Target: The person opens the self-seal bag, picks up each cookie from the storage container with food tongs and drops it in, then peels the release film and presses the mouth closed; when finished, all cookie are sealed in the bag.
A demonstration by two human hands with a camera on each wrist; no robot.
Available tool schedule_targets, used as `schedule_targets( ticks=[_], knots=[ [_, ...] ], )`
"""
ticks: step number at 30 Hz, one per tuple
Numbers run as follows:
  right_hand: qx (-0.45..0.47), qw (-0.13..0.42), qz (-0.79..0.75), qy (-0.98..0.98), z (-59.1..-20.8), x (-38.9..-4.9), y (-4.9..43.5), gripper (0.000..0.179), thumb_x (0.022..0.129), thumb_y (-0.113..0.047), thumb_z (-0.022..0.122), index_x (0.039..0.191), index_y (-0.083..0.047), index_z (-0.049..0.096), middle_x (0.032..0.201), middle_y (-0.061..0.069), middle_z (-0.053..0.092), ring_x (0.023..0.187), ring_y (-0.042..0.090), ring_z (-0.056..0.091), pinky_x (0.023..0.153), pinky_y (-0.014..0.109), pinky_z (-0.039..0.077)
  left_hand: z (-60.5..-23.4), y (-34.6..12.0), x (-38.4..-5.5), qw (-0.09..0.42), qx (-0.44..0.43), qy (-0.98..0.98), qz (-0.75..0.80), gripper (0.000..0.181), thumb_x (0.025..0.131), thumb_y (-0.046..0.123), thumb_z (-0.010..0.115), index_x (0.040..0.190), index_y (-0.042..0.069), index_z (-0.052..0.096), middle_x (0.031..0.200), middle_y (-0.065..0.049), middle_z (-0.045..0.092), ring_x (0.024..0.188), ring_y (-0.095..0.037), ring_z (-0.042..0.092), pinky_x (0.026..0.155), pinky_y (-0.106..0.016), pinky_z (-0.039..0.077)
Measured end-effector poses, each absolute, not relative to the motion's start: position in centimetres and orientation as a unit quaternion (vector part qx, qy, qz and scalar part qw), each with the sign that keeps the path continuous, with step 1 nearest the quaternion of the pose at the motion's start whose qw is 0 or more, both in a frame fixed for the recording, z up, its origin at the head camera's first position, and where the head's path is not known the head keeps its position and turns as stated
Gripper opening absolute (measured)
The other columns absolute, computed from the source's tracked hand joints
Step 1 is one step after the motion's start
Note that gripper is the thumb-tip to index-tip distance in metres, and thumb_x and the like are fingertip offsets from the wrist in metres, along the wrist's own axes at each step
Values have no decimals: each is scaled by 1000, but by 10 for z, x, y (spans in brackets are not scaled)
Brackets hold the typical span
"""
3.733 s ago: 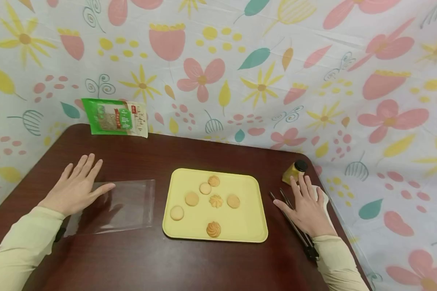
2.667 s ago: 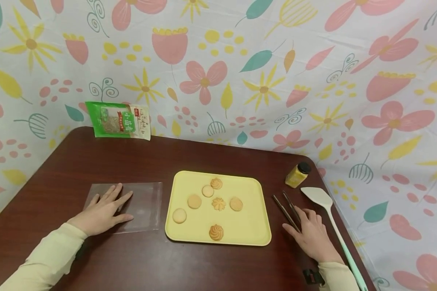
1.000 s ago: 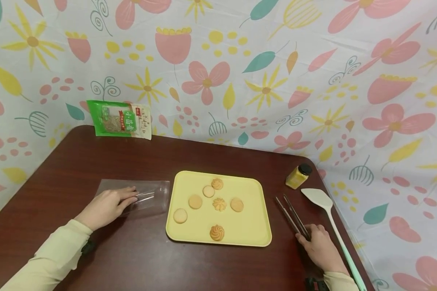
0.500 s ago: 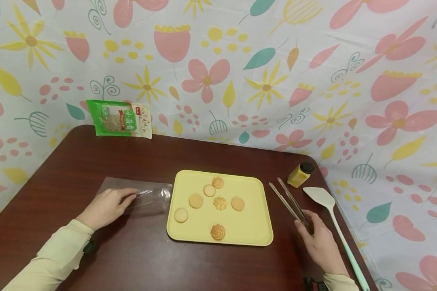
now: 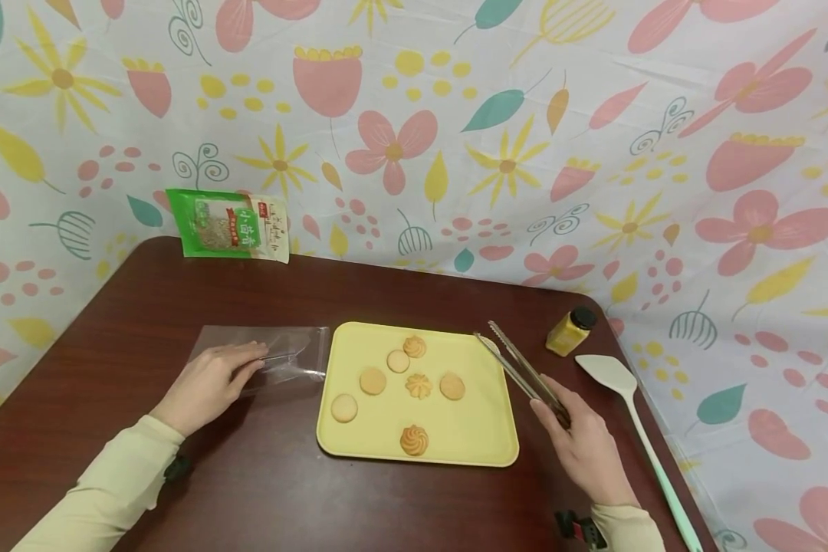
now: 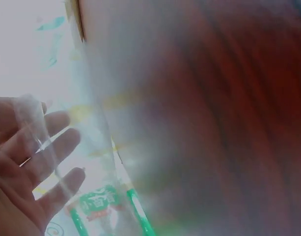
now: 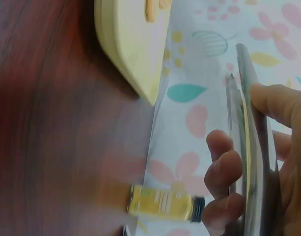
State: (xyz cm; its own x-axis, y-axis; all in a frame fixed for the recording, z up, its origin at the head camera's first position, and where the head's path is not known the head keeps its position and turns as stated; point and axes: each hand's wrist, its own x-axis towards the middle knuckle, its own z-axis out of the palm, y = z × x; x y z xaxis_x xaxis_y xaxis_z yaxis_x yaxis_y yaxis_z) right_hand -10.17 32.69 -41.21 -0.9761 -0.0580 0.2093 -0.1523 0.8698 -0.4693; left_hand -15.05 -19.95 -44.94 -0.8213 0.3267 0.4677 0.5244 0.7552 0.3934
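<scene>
My left hand [image 5: 210,383] pinches the near side of a clear plastic bag [image 5: 297,349] between thumb and fingers, and the film creases at the pinch. In the left wrist view the same bag [image 6: 32,118] runs through the fingers. My right hand [image 5: 586,441] grips metal tongs [image 5: 524,368], their two arms slightly apart, tips over the right edge of a yellow tray [image 5: 476,429]. The right wrist view has the tongs [image 7: 248,132] between thumb and fingers, nothing between their tips. Several cookies lie on the tray, among them a swirled one [image 5: 414,440] and a plain round one [image 5: 344,408].
A spice jar [image 5: 570,331] with a black lid stands at the right back. Beside it a white spatula [image 5: 628,399] lies along the right table edge. A green seasoning packet [image 5: 228,226] leans against the patterned cloth [image 5: 393,146] behind the dark wooden table [image 5: 283,491].
The right hand has taken hold of the tongs, lifted them and moved left to the tray's edge. The left hand, at first spread flat, now pinches the bag, which has shifted right toward the tray.
</scene>
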Motion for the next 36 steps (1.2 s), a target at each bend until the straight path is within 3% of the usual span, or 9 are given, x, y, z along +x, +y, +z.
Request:
schedule_targets(
  ticks=[3, 7, 10, 16, 21, 29, 36],
  knots=[
    [61, 83, 234, -967, -411, -104, 318, 51, 98, -47, 54, 143, -22, 50, 102, 5, 61, 82, 24, 62, 66, 45, 49, -448, -198, -151, 203, -240, -914, -258, 29, 84, 3, 72, 113, -2, 71, 117, -18, 67, 108, -35, 64, 92, -56, 47],
    [81, 80, 205, -972, -411, -108, 306, 49, 96, -46, 58, 139, -24, 55, 77, -5, 45, 58, 10, 42, 54, 31, 36, -447, -197, -150, 212, -240, -915, -245, 30, 84, 3, 72, 113, -3, 70, 119, -19, 66, 111, -36, 62, 94, -58, 44],
    [95, 86, 189, -974, -412, -113, 297, 48, 93, -42, 64, 136, -21, 58, 76, -10, 47, 57, 5, 41, 52, 29, 36, -447, -197, -149, 220, -238, -916, -236, 31, 83, 4, 73, 113, -2, 71, 118, -18, 67, 109, -35, 64, 92, -55, 46],
    [112, 90, 172, -975, -414, -124, 283, 46, 90, -41, 69, 129, -18, 64, 82, -9, 59, 65, 7, 54, 53, 36, 47, -448, -198, -148, 229, -241, -916, -226, 32, 81, 4, 74, 112, -2, 71, 115, -18, 68, 106, -35, 65, 89, -54, 48],
    [119, 78, 164, -976, -418, -130, 275, 45, 90, -39, 69, 128, -16, 65, 78, -9, 57, 62, 8, 52, 49, 33, 43, -449, -196, -147, 224, -240, -918, -221, 33, 81, 5, 74, 113, -3, 70, 117, -20, 67, 110, -35, 63, 89, -55, 47],
    [123, 70, 157, -977, -425, -136, 268, 46, 89, -38, 71, 128, -15, 66, 81, -5, 60, 64, 7, 56, 48, 32, 45, -450, -194, -147, 221, -243, -920, -214, 33, 82, 6, 74, 114, -2, 70, 118, -19, 66, 110, -34, 63, 89, -54, 48],
    [129, 65, 155, -977, -426, -140, 264, 47, 90, -40, 69, 129, -15, 65, 94, 4, 67, 66, 9, 58, 50, 35, 48, -448, -194, -146, 219, -239, -922, -211, 35, 82, 6, 74, 115, -2, 70, 119, -20, 66, 110, -35, 63, 91, -56, 47]
  ],
)
